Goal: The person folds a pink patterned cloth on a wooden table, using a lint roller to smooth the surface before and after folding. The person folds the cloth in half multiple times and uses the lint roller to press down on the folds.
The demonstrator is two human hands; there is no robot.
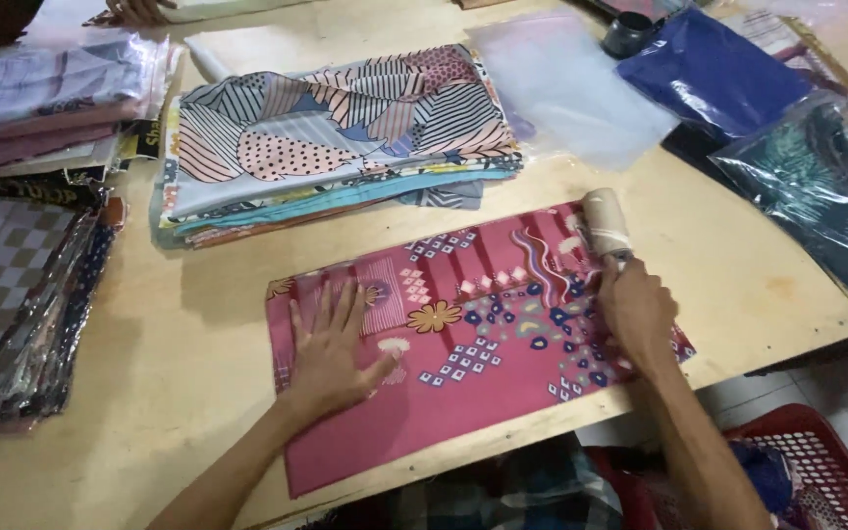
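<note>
at the left edge of the counter lie bagged fabrics in clear wrap, checked and dark, with a second pile of pale bagged pieces toward the far left corner. beside them, nearer the middle, stands a stack of folded printed cloths, the top one striped and dotted in pastel tones, squared up so its edges line up.

your left hand lies flat with fingers spread on the left part of the pink patterned cloth, which is folded into a long rectangle along the near edge of the counter; the open palm seems to pin the cloth so it does not slide or wrinkle. your right hand is closed around the handle of a lint roller, whose pale drum rests on the cloth's far right corner, the roll lying against the fabric so that its surface meets the weave.

behind the roller lies an empty clear plastic bag. toward the right edge sit a dark blue bagged cloth and a dark green leaf-print one in wrap. below the counter's near right corner is a red plastic basket. another person's hand shows at the far edge.
</note>
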